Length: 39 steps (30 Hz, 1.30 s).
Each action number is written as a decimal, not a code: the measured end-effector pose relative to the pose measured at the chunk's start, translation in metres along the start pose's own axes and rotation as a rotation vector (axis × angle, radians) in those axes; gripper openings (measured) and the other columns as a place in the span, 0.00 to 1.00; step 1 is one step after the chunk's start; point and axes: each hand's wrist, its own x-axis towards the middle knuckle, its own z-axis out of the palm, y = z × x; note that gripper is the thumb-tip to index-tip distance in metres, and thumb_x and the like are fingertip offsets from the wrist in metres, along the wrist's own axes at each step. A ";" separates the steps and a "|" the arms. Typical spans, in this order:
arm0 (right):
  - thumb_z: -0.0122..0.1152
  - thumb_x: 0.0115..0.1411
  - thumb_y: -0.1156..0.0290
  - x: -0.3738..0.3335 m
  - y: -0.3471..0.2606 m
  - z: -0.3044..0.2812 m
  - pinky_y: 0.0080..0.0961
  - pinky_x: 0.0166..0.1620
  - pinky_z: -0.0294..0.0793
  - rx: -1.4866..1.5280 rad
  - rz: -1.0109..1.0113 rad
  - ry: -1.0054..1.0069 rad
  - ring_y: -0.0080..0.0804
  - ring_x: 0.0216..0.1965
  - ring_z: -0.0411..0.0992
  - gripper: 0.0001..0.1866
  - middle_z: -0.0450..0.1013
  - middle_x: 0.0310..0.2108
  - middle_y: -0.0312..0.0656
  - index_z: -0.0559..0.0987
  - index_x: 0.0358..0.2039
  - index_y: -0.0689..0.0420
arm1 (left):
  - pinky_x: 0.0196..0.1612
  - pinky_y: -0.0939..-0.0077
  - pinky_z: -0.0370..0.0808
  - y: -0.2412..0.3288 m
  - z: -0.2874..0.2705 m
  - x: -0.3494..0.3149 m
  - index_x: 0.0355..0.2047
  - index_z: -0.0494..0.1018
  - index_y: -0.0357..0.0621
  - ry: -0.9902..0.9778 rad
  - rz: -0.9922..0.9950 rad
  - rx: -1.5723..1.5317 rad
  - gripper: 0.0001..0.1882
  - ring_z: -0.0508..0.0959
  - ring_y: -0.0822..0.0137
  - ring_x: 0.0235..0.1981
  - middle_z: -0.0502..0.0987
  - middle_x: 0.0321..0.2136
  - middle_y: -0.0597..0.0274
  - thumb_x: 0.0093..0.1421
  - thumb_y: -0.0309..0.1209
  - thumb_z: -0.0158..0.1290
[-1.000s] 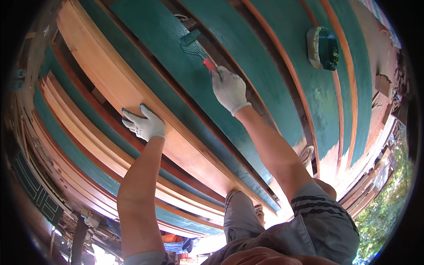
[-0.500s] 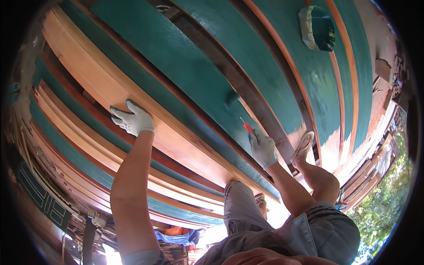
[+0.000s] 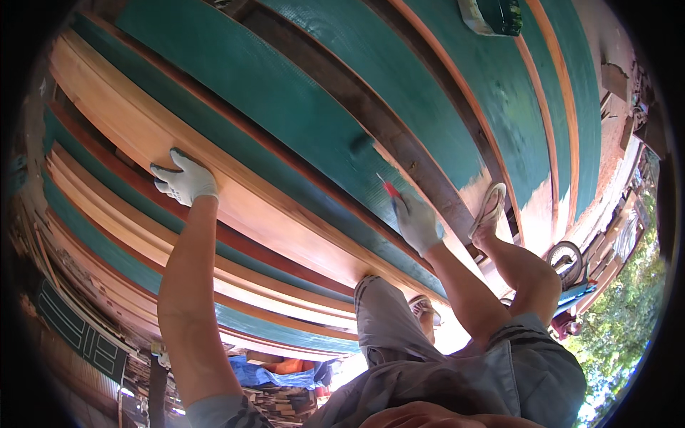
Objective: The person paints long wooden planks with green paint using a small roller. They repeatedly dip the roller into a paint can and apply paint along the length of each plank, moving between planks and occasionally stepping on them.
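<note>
Paint roller [image 3: 362, 144] clasped in the right hand [image 3: 418, 220] points toward eleven o'clock, while the left hand [image 3: 184, 180] spreads on plank [image 3: 271, 225] at nine, likely bracing.

The painted boards [image 3: 214, 64] are green, the roller handle [image 3: 390, 189] red, the grey shorts [image 3: 546, 367] dark-striped.
</note>
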 end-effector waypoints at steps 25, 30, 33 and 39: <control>0.49 0.77 0.52 -0.075 0.115 0.005 0.58 0.47 0.76 0.060 -0.079 0.014 0.63 0.42 0.80 0.20 0.82 0.36 0.57 0.80 0.39 0.54 | 0.76 0.23 0.43 -0.199 0.051 -0.366 0.77 0.57 0.38 0.129 0.610 0.013 0.37 0.52 0.33 0.78 0.56 0.77 0.37 0.72 0.38 0.53; 0.46 0.77 0.52 -0.005 0.063 0.001 0.57 0.50 0.77 0.013 -0.213 0.103 0.62 0.46 0.80 0.23 0.83 0.39 0.57 0.82 0.39 0.56 | 0.77 0.23 0.37 -0.199 0.044 -0.365 0.77 0.55 0.37 0.069 0.652 -0.058 0.38 0.48 0.31 0.79 0.52 0.78 0.36 0.72 0.41 0.52; 0.46 0.77 0.51 -0.012 0.090 0.010 0.58 0.52 0.77 -0.001 -0.228 0.136 0.61 0.47 0.80 0.23 0.83 0.40 0.57 0.82 0.38 0.55 | 0.76 0.23 0.38 -0.194 0.046 -0.363 0.77 0.56 0.39 0.087 0.665 -0.104 0.39 0.48 0.31 0.79 0.53 0.78 0.35 0.72 0.43 0.53; 0.45 0.78 0.53 -0.111 0.189 0.016 0.59 0.48 0.74 -0.007 -0.098 0.030 0.65 0.44 0.78 0.22 0.81 0.37 0.59 0.80 0.38 0.55 | 0.77 0.24 0.39 -0.202 0.048 -0.360 0.77 0.56 0.39 0.125 0.662 -0.066 0.40 0.48 0.32 0.79 0.54 0.77 0.36 0.72 0.46 0.53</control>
